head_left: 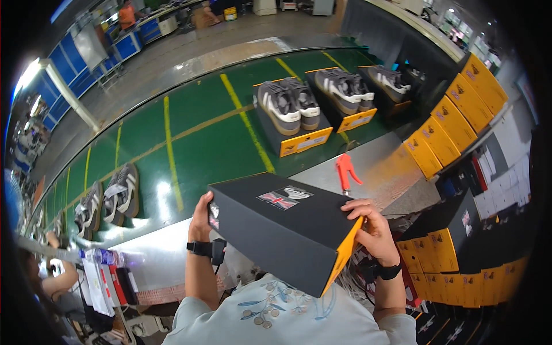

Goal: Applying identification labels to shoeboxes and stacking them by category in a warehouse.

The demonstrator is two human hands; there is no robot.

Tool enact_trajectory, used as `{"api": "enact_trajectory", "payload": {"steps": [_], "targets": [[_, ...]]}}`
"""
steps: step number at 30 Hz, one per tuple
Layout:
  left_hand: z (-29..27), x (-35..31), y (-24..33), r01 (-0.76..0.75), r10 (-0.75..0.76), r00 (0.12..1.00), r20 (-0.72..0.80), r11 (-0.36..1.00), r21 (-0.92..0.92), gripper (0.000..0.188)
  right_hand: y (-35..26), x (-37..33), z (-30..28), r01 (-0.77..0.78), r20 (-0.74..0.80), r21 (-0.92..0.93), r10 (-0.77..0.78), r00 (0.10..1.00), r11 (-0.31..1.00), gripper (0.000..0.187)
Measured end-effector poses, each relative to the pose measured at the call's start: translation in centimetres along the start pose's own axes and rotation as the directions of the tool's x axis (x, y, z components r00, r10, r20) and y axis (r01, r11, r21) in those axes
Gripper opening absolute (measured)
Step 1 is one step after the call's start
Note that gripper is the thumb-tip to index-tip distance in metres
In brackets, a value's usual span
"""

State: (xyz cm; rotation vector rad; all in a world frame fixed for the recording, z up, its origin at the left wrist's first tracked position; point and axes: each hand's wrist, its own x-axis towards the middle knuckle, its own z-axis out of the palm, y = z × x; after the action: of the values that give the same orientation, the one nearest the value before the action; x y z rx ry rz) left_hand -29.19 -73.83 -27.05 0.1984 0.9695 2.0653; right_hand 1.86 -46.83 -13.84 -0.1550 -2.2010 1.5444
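A closed black shoe box (276,230) with a yellow end is tilted in front of my chest, above the near edge of the work table. My left hand (200,217) grips its left end, fingers partly hidden behind the box. At the opposite end, my right hand (375,231) has its fingers over the top edge and its thumb by the yellow side. A flag print and a white emblem show on the lid. Just beyond the box lies a red trigger-handled tool (346,170) on the metal table (322,172).
Across the green belt (195,138), pairs of grey sneakers (289,104) rest on shoe boxes (305,141). More sneakers (122,192) lie at the left. Yellow-ended boxes (451,123) are stacked at the right, with others (437,250) beside my right arm. A co-worker's arm (60,276) shows at far left.
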Motion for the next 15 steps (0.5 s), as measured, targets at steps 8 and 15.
{"api": "enact_trajectory", "payload": {"steps": [8, 15], "targets": [[-3.3, -2.1, -0.4, -0.056, 0.038, 0.979, -0.202, 0.995, -0.086, 0.035, 1.1, 1.8, 3.6, -0.031, -0.119, 0.066, 0.039, 0.992, 0.997, 0.030], [-4.1, -1.9, 0.7, -0.037, -0.002, 0.963, -0.269, 0.989, -0.140, 0.038, 1.0, 3.5, 4.6, -0.124, -0.038, 0.151, 0.131, 0.991, 0.981, 0.031]]}}
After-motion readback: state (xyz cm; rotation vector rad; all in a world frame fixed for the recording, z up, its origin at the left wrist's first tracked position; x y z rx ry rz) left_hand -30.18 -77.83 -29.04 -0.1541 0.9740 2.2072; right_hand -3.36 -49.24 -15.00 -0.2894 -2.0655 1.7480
